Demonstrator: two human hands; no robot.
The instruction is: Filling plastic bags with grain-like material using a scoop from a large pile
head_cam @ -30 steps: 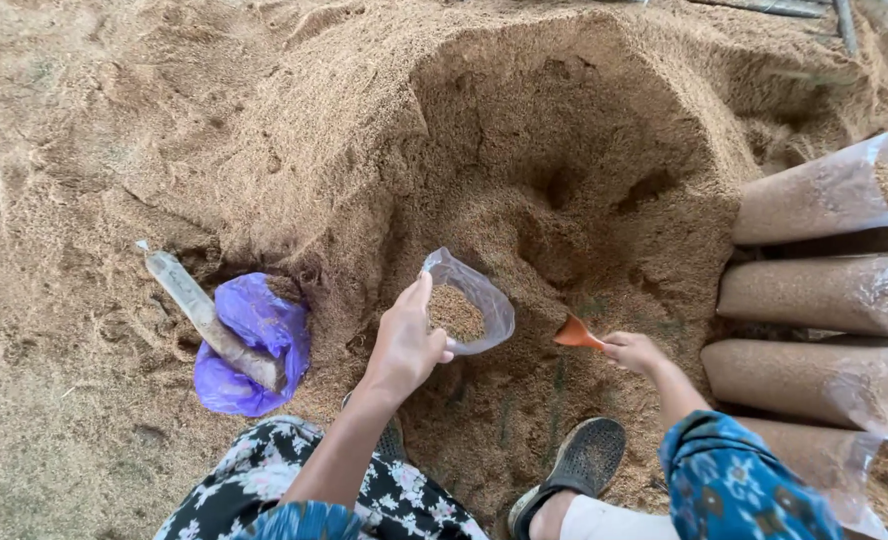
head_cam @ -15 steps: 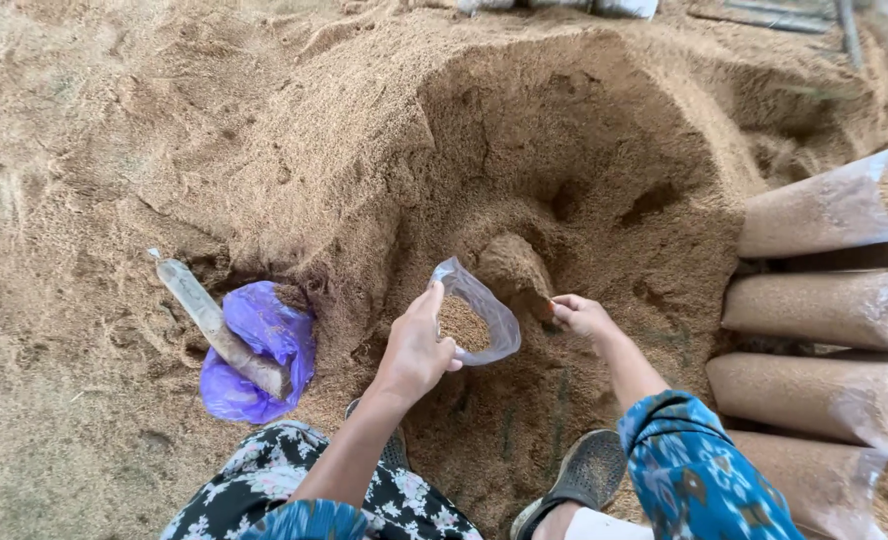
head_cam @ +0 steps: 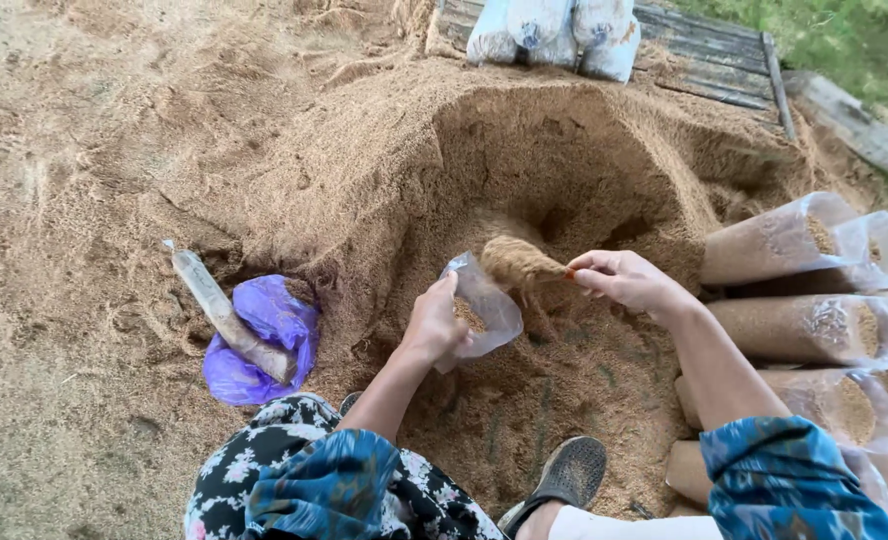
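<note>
In the head view, the left hand [head_cam: 434, 325] sits just below the middle of the frame, fingers closed around the rim of a small clear plastic bag [head_cam: 479, 305], holding its mouth open toward the right. A little brown sawdust already lies inside the bag. The right hand [head_cam: 624, 280], right of centre, grips the handle of a small scoop [head_cam: 517, 262]; only a sliver of orange shows at the fingers, and the scoop is heaped with sawdust. The loaded scoop hangs just above and to the right of the bag's open mouth, close to it; whether it touches the plastic cannot be told.

Both hands work in front of a hollow dug into a big sawdust pile [head_cam: 524, 150] that fills the upper middle of the frame. At lower left, a crumpled purple plastic bag [head_cam: 264, 340] lies on the sawdust with a long, narrow filled tube bag [head_cam: 226, 317] resting across it. Along the right edge, several filled clear bags [head_cam: 794, 240] are stacked on their sides, packed with the same brown material. At the top centre, pale sacks [head_cam: 554, 25] rest on weathered wooden boards [head_cam: 714, 55]. At the bottom, a dark shoe [head_cam: 564, 475] rests on the sawdust, between floral-patterned and blue-patterned clothing.
</note>
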